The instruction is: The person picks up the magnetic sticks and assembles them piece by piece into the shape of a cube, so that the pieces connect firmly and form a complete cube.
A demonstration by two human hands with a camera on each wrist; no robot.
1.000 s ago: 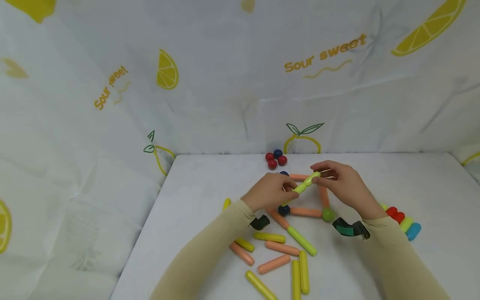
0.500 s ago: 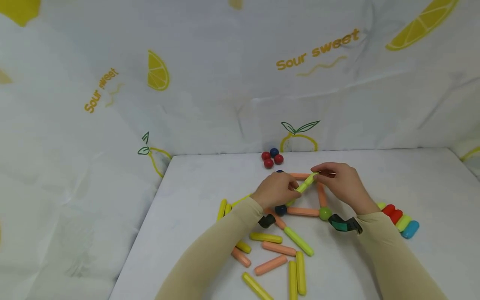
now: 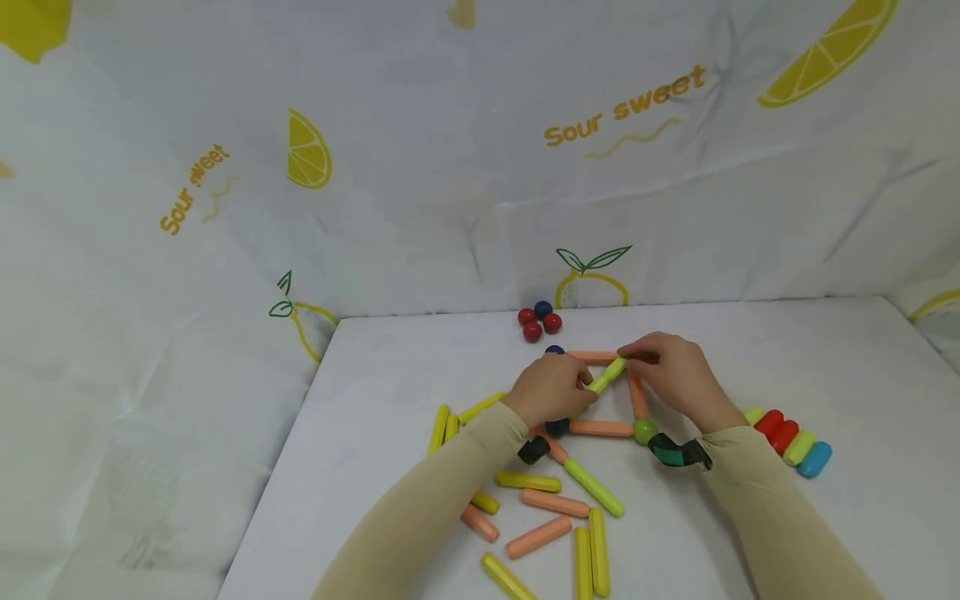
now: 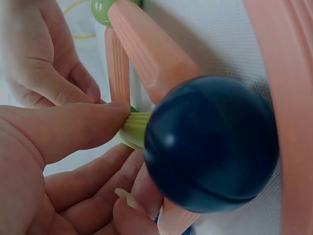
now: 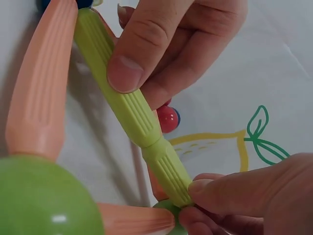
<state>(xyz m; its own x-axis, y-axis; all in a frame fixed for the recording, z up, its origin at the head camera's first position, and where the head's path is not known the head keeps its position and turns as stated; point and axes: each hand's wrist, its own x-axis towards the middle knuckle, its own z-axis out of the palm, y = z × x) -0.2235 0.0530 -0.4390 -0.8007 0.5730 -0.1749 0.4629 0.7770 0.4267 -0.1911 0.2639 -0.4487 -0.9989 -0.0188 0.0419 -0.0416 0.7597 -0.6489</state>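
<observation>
Lime stick [image 5: 137, 117]: 2 pieces meeting end to end, held across the orange frame [image 3: 602, 428].
Long axis: diagonal, from the near-left blue ball [image 4: 212, 144] toward the far-right green ball [image 5: 178, 220]; far end pointed away and right.
Left hand [image 3: 551, 389]: thumb and fingers pinched the piece nearer the blue ball.
Right hand [image 3: 671, 373]: thumb and fingertip clamped on the far end, just beside the green ball.
Far contact: fingertips partly covered it; couldn't tell if seated.
Risk: middle joint [image 5: 152, 145] looked likeliest to fold or pop, from an off-axis push; hard pressing could also have skewed the frame.
</observation>
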